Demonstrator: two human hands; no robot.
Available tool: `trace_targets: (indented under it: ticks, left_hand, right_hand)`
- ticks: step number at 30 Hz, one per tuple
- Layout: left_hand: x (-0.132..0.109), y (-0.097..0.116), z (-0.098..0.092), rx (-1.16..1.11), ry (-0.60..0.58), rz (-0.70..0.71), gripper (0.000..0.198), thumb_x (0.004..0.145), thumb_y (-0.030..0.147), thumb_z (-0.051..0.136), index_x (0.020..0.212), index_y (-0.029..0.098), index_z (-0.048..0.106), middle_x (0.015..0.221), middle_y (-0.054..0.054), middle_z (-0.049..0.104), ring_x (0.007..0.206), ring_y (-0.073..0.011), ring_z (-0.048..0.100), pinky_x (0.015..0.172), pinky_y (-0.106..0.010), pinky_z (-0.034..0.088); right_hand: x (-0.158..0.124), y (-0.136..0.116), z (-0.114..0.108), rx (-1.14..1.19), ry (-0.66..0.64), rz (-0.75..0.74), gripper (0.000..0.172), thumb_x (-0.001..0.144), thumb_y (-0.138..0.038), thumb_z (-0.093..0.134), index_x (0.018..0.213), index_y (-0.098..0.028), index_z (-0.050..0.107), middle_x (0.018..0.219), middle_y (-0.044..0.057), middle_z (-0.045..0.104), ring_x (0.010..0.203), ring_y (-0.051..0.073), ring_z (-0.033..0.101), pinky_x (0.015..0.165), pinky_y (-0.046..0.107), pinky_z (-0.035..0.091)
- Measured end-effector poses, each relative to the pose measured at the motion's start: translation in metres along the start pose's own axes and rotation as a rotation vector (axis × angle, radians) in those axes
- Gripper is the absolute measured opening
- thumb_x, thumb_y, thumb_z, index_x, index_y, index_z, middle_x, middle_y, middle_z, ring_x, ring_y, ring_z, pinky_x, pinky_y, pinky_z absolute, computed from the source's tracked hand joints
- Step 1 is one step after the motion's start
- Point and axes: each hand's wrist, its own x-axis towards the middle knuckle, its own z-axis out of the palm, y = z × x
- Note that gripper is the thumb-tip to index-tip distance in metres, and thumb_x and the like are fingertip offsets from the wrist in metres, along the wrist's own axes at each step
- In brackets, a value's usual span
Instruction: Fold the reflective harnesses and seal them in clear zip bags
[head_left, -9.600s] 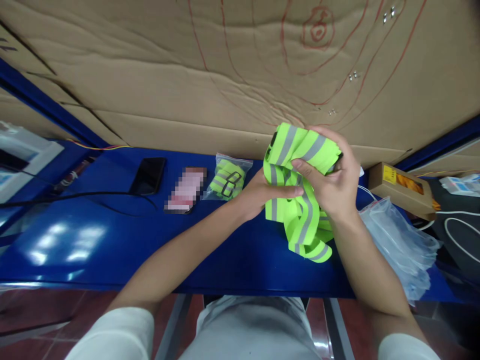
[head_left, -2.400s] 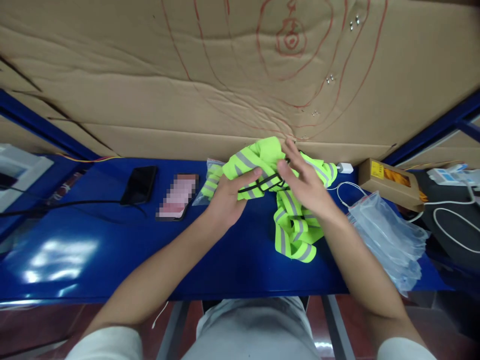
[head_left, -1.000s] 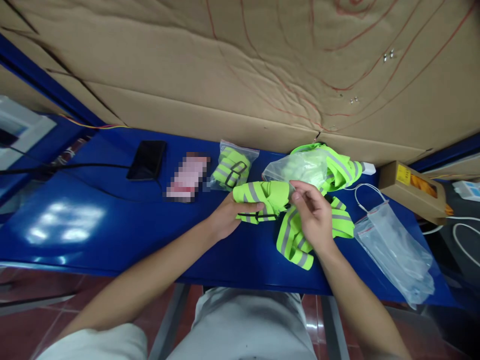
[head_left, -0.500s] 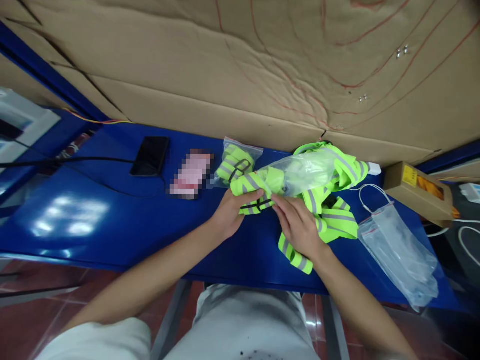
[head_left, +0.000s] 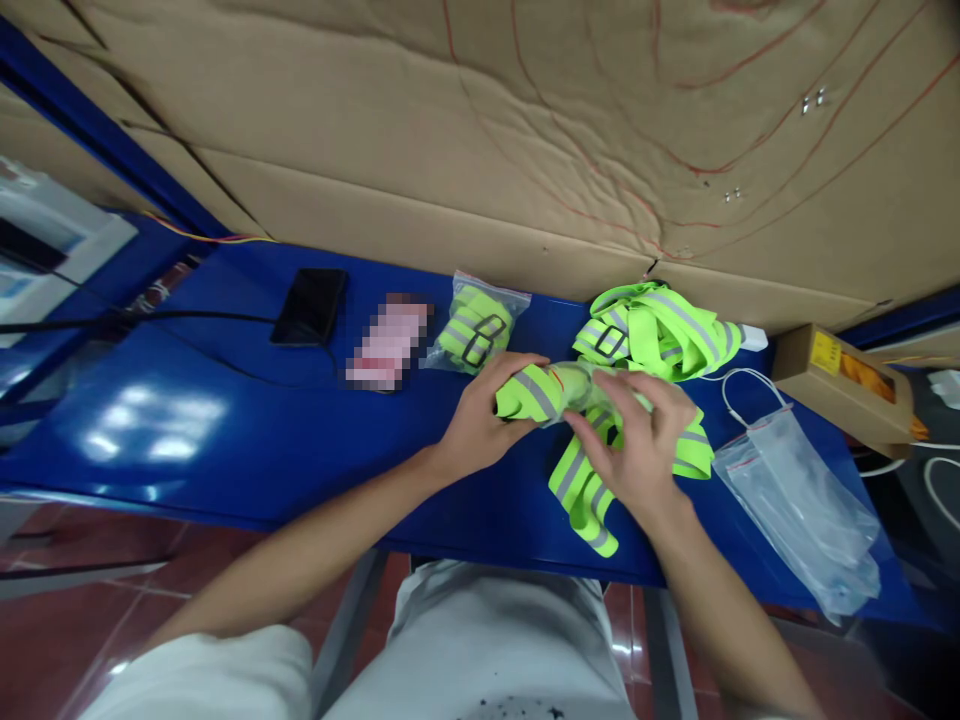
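My left hand [head_left: 491, 415] is closed around a folded neon-yellow reflective strap [head_left: 529, 393] with a grey stripe. A clear plastic bag [head_left: 579, 388] partly covers the strap's right end. On that side my right hand [head_left: 637, 430] grips the bag between curled fingers and thumb. Beneath and beside the right hand lie loose reflective straps [head_left: 585, 500]. Behind it sits a heap of the same straps [head_left: 664, 325] with a black buckle. A packed zip bag of strap [head_left: 480, 325], its black buckle showing, rests beyond my left hand.
Several clear zip bags [head_left: 802, 505] lie at the right, near a white cable and a cardboard box [head_left: 844, 385]. A black device [head_left: 309, 307] with a cable and a pixelated pink item [head_left: 390, 343] lie left on the blue table [head_left: 247, 430]. A cardboard wall [head_left: 420, 190] stands behind.
The held strap has turned and shifted right, and its buckle no longer shows. The plastic bag, earlier stretched out over the heap, is now bunched around the strap's end between my hands.
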Motion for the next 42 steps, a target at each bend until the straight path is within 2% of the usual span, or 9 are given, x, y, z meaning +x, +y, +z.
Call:
trace_targets:
  ticks: [4,8,11,14,17,25,30,34,42]
  left_hand:
    - [-0.005,-0.002,-0.008,0.114,-0.197,0.177,0.054,0.089,0.022,0.074,0.14,0.022,0.058,0.131,-0.013,0.065,0.122,-0.0266,0.064,0.106,-0.039,0.052]
    - [-0.011,-0.004,-0.006,0.254,-0.334,0.332,0.064,0.097,0.01,0.059,0.156,0.027,0.042,0.145,-0.015,0.055,0.135,-0.0253,0.057,0.111,-0.04,0.052]
    - [-0.012,-0.002,-0.005,0.359,-0.274,0.391,0.067,0.097,0.019,0.066,0.158,0.029,0.04,0.155,-0.018,0.043,0.145,-0.0308,0.048,0.116,-0.049,0.047]
    - [-0.011,0.002,-0.008,0.471,-0.254,0.347,0.069,0.095,0.029,0.071,0.157,0.03,0.042,0.139,-0.016,0.053,0.135,-0.0322,0.053,0.113,-0.051,0.047]
    - [-0.011,0.002,-0.012,0.353,-0.351,0.287,0.072,0.096,0.038,0.069,0.159,0.026,0.035,0.128,-0.015,0.061,0.122,-0.0288,0.061,0.104,-0.046,0.054]
    - [-0.014,-0.005,-0.01,0.126,-0.344,0.194,0.057,0.094,0.057,0.064,0.138,0.021,0.056,0.127,-0.016,0.067,0.119,-0.0282,0.067,0.1,-0.042,0.056]
    - [-0.011,-0.007,0.003,0.036,-0.124,0.01,0.053,0.086,0.059,0.075,0.119,0.019,0.064,0.126,-0.015,0.063,0.118,-0.0272,0.063,0.102,-0.039,0.051]
    - [-0.008,0.004,0.008,-0.185,-0.172,-0.351,0.052,0.085,0.056,0.077,0.119,0.018,0.065,0.107,-0.008,0.069,0.094,-0.0213,0.064,0.083,-0.029,0.05]
    - [-0.013,0.007,0.015,-0.65,-0.234,-0.662,0.048,0.094,0.053,0.069,0.131,0.023,0.067,0.125,-0.008,0.072,0.117,-0.0248,0.065,0.1,-0.033,0.05]
  right_hand:
    - [0.009,0.023,-0.018,0.084,-0.366,-0.107,0.079,0.088,-0.049,0.079,0.153,-0.019,0.045,0.146,0.017,0.06,0.136,0.034,0.057,0.116,0.051,0.041]
    - [0.007,0.023,-0.013,0.241,-0.567,-0.13,0.069,0.089,-0.037,0.079,0.147,-0.015,0.049,0.141,0.014,0.065,0.129,0.028,0.063,0.112,0.045,0.048]
    - [0.004,0.017,-0.007,0.246,-0.548,-0.134,0.063,0.089,-0.041,0.079,0.139,-0.011,0.055,0.136,0.017,0.067,0.125,0.031,0.064,0.108,0.046,0.052]
    - [0.004,0.014,-0.006,0.276,-0.51,-0.122,0.063,0.089,-0.046,0.077,0.137,-0.01,0.057,0.132,0.018,0.069,0.123,0.032,0.065,0.106,0.047,0.053]
    - [0.005,0.015,-0.008,0.355,-0.52,-0.06,0.071,0.087,-0.051,0.078,0.143,-0.014,0.054,0.133,0.016,0.069,0.123,0.031,0.066,0.107,0.047,0.053]
    - [0.005,0.012,-0.011,0.516,-0.481,0.077,0.078,0.084,-0.058,0.077,0.146,-0.019,0.054,0.128,0.012,0.074,0.112,0.026,0.073,0.098,0.038,0.057]
    - [0.0,0.004,-0.003,0.156,-0.274,0.138,0.063,0.084,-0.068,0.072,0.115,-0.013,0.073,0.102,0.012,0.08,0.09,0.028,0.077,0.092,0.042,0.056]
    - [-0.003,-0.004,0.005,0.072,-0.184,0.195,0.057,0.09,-0.067,0.067,0.108,-0.014,0.076,0.093,0.009,0.081,0.077,0.023,0.077,0.076,0.034,0.057]
    - [-0.001,0.002,0.01,0.137,-0.153,0.294,0.048,0.092,-0.059,0.07,0.115,-0.017,0.072,0.104,0.01,0.08,0.09,0.023,0.078,0.079,0.031,0.061]
